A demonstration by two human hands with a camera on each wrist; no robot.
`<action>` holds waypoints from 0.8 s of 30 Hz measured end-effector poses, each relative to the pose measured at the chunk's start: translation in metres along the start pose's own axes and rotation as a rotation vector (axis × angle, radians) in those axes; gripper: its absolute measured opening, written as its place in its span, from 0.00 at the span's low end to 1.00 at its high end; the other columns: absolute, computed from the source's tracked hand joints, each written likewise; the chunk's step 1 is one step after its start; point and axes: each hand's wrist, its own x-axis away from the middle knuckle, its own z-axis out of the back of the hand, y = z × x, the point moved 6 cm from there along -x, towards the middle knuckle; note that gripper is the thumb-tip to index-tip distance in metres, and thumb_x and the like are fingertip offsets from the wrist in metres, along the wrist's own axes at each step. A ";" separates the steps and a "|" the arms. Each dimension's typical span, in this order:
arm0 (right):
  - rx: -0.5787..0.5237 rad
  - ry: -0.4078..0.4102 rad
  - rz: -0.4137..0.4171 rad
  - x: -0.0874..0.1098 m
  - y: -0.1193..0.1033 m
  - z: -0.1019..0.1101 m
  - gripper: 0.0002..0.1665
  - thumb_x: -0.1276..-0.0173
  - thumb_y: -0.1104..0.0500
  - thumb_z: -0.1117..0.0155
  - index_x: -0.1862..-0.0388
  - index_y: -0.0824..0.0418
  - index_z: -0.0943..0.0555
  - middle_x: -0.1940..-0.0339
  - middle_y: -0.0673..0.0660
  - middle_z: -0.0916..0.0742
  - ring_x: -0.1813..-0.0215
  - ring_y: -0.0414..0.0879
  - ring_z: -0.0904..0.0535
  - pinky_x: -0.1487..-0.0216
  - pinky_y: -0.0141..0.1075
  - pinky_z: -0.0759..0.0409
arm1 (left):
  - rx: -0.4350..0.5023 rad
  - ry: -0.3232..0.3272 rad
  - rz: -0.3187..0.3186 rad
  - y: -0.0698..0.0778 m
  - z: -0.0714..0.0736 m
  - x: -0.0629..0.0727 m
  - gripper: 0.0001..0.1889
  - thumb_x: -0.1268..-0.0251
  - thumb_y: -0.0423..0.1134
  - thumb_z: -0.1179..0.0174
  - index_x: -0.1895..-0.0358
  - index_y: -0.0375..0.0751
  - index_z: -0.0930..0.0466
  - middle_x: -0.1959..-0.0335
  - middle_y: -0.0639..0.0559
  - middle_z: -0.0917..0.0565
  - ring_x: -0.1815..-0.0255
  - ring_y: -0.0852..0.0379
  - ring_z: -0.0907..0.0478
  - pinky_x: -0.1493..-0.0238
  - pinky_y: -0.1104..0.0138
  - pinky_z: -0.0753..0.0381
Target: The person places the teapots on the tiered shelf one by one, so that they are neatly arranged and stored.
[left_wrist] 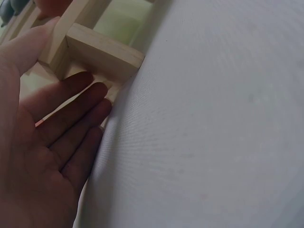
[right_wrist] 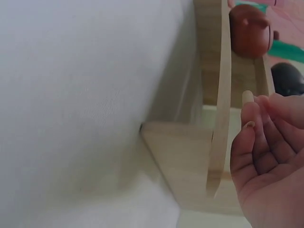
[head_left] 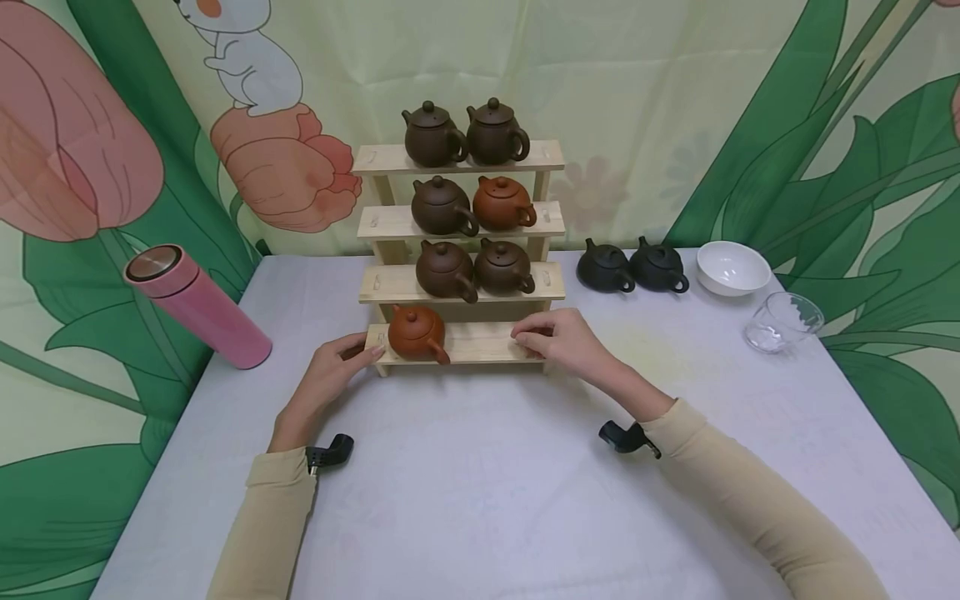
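A tiered wooden display stand (head_left: 461, 286) holds small teapots on several steps. At the left end of its lowest step is my left hand (head_left: 333, 375); the thumb lies on top of the board, the other fingers below by the leg, as the left wrist view shows. Beside that thumb sits an orange-brown teapot (head_left: 415, 332). Over the right end of the same step, my right hand (head_left: 562, 337) has thumb and fingertips together. In the right wrist view they pinch a small pale peg-like piece (right_wrist: 247, 98), mostly hidden by the fingers.
Two black teapots (head_left: 604, 268), a white bowl (head_left: 733, 268) and a clear glass (head_left: 783, 322) stand right of the stand. A pink thermos (head_left: 198, 308) is at the left. Dark brown teapots (head_left: 442, 206) and one reddish teapot (head_left: 502, 202) occupy the upper steps. A printed curtain hangs behind.
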 end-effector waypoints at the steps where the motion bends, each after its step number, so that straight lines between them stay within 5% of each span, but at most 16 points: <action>1: 0.004 0.011 -0.004 0.001 0.003 0.004 0.08 0.31 0.59 0.33 0.58 0.60 0.11 0.71 0.57 0.12 0.70 0.46 0.20 0.67 0.33 0.20 | -0.003 0.000 -0.001 0.000 0.000 0.000 0.41 0.39 0.69 0.40 0.30 0.44 0.29 0.31 0.42 0.26 0.28 0.42 0.30 0.28 0.45 0.32; 15: 0.038 0.193 -0.083 0.004 0.047 0.055 0.11 0.29 0.60 0.37 0.56 0.65 0.13 0.70 0.62 0.12 0.72 0.45 0.20 0.70 0.35 0.18 | 0.007 -0.005 0.035 -0.002 0.000 0.000 0.44 0.41 0.70 0.40 0.28 0.44 0.31 0.29 0.42 0.28 0.26 0.42 0.33 0.29 0.45 0.31; 24: 0.100 0.291 -0.130 0.003 0.079 0.087 0.13 0.28 0.62 0.41 0.51 0.66 0.16 0.69 0.64 0.13 0.74 0.46 0.20 0.73 0.28 0.24 | 0.000 0.001 0.025 0.000 0.000 0.000 0.43 0.40 0.69 0.40 0.29 0.43 0.30 0.29 0.42 0.27 0.27 0.42 0.33 0.29 0.45 0.32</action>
